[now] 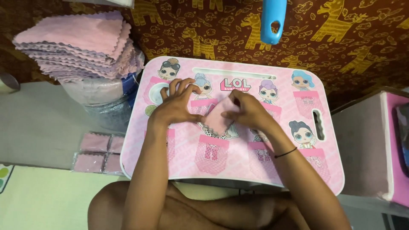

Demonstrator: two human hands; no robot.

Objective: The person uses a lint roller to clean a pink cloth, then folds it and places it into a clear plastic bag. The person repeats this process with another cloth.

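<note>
Both hands meet over the middle of a pink lap desk (pixel 328 170) printed with cartoon dolls; between them lies a small pink cloth (pixel 218 119) with a zigzag edge, partly folded, its lower scalloped corner pointing towards the near edge of the desk. The left hand (pixel 177 106) lies flat on the cloth's left side, fingers spread and pressing down — not clamped round anything; the right hand (pixel 249 111) has its fingertips drawn together, pinching the cloth's upper right fold; a thin black band (pixel 285 153) circles the right wrist. The cloth rests on the desk's surface, nearer the far edge than the near one, roughly central from left to right.

Off the desk's far left corner a tall stack of the same pink cloths (pixel 81 42) sits on a clear plastic-wrapped bundle (pixel 100 102); off its near left corner lie flat clear packets of folded pink cloths (pixel 98 152) on a pale surface. Beyond the far edge hangs a blue plastic handle (pixel 272 21) against a brown fabric with yellow giraffes (pixel 349 38); off the right edge stands a white and pink box-like piece (pixel 375 145) — its nature I cannot tell.
</note>
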